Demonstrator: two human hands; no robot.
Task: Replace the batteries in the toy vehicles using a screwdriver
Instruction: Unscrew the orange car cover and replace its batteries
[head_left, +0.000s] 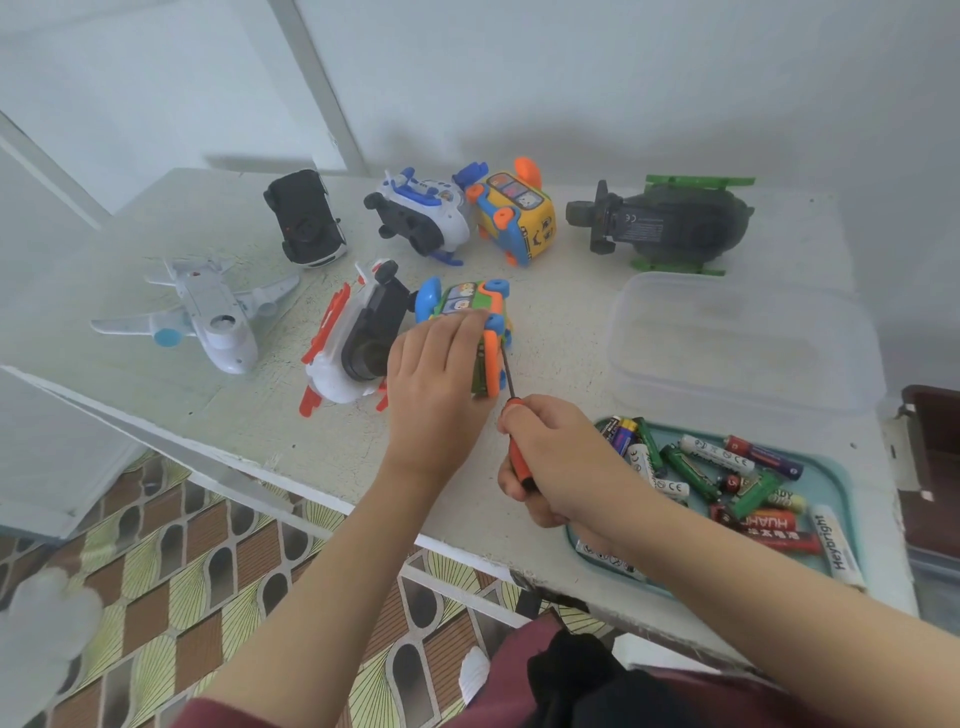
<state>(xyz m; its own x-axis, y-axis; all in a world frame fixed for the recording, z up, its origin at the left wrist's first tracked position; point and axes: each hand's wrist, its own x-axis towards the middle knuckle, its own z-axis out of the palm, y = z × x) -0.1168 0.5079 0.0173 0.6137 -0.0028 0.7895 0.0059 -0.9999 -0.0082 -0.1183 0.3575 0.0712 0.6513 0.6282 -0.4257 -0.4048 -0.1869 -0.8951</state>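
- Head view: the left hand (436, 384) lays its fingers (465, 327) close together over the green toy bus (485, 322). The bus lies tipped on its side on the counter (156, 218). The hold looks meant to steady it and turn its underside toward the tool.
- The right hand (556, 467) has its fingers (514, 486) curled round the orange handle of the screwdriver (520, 460). The thin shaft runs up from them to the underside of the bus, just right of the left fingertips. It is likely working the cover screw, but the tip is too small to tell.
- Loose batteries (717, 467) lie in a tray (844, 467) just right of the right fingers, handy for the swap.
- Beyond the left fingers, a yellow bus (514, 213) and a black car (306, 218) lie overturned, probably also meant for new batteries.
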